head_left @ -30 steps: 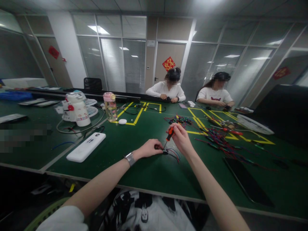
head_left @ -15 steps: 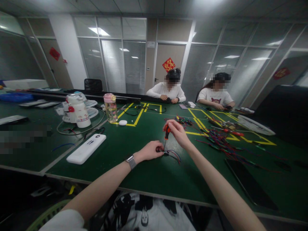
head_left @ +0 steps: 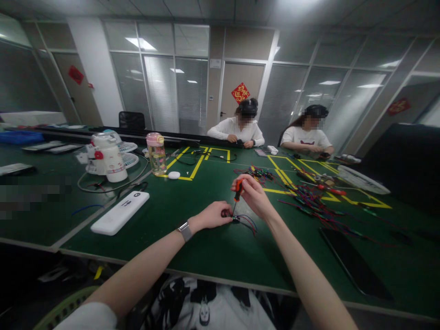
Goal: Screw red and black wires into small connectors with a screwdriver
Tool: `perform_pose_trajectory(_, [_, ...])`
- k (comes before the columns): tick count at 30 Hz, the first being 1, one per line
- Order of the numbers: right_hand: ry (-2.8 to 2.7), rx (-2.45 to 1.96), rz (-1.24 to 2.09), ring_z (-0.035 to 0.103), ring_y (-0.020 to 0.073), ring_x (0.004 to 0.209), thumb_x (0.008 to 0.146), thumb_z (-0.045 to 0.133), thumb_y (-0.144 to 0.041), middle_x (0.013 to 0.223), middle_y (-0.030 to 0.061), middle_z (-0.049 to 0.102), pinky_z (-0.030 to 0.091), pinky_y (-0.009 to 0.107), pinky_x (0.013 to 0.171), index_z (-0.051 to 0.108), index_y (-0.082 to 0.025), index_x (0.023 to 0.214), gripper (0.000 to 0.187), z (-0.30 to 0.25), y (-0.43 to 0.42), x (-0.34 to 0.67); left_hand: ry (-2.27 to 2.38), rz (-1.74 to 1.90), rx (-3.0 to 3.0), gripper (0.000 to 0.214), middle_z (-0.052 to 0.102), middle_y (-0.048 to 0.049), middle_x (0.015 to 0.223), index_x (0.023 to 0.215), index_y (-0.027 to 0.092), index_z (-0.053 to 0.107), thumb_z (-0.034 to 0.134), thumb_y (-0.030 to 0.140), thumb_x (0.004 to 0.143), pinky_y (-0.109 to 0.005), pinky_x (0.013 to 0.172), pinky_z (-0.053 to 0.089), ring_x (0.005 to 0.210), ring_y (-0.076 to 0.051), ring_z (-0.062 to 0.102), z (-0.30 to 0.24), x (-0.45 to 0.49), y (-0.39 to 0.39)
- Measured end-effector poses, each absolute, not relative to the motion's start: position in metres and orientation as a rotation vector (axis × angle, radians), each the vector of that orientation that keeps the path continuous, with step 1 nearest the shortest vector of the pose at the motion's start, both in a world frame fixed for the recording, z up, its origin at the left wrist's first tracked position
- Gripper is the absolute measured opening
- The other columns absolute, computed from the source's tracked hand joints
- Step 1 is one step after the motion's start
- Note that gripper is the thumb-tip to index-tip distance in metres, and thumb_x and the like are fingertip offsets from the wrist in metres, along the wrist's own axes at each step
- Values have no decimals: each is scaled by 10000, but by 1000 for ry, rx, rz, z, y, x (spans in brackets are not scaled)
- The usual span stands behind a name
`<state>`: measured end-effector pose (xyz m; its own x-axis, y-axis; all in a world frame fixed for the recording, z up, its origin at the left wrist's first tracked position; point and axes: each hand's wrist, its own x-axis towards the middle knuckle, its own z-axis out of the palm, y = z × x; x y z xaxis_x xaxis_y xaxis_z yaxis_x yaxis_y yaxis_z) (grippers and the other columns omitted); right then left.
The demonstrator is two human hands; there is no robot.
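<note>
On the green table (head_left: 213, 247) my left hand (head_left: 213, 214) pinches a small black component (head_left: 235, 219) with red and blue wires trailing to the right. My right hand (head_left: 252, 195) is closed round a small screwdriver with an orange and black handle (head_left: 237, 191), held upright with its tip down on the component. Both hands work close together at the table's middle. A metal watch sits on my left wrist.
A white power bank (head_left: 120, 212) lies left. A white jug (head_left: 109, 158) and a pink-lidded bottle (head_left: 156, 154) stand behind it. Coloured wires (head_left: 311, 199) are heaped to the right, and a black phone (head_left: 354, 263) lies near the front edge. Two people sit across the table.
My right hand has tilted the screwdriver from a slant to nearly upright and shifted slightly left. My left hand stays on the component.
</note>
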<state>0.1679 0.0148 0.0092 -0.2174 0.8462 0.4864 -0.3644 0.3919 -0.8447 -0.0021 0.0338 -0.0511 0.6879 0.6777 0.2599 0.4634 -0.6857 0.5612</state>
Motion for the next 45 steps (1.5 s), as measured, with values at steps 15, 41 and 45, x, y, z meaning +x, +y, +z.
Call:
perform_pose_trajectory(15, [-1328, -462, 1266, 588, 153, 749, 785, 684, -420, 801, 5, 625, 503, 327, 765, 652, -267, 970, 242, 6, 6, 158, 925, 624, 2471, 193, 589, -15, 826, 924, 196, 691, 657, 334, 793, -236, 650, 403, 739, -153, 548, -52, -1, 32])
perform_pose_trajectory(41, [-1247, -454, 1234, 595, 151, 746, 807, 663, -412, 837, 4, 632, 506, 369, 821, 627, -270, 886, 167, 1, 12, 168, 909, 622, 2457, 216, 611, -39, 899, 920, 186, 711, 653, 359, 806, -242, 699, 431, 769, -152, 571, -52, -3, 32])
perform_pose_trajectory(45, [-1230, -444, 1182, 580, 143, 808, 745, 733, -382, 899, -3, 613, 495, 350, 855, 650, -259, 804, 159, -1, 15, 173, 908, 614, 2456, 221, 610, -38, 907, 928, 189, 709, 650, 365, 809, -240, 699, 432, 772, -151, 572, -52, -3, 32])
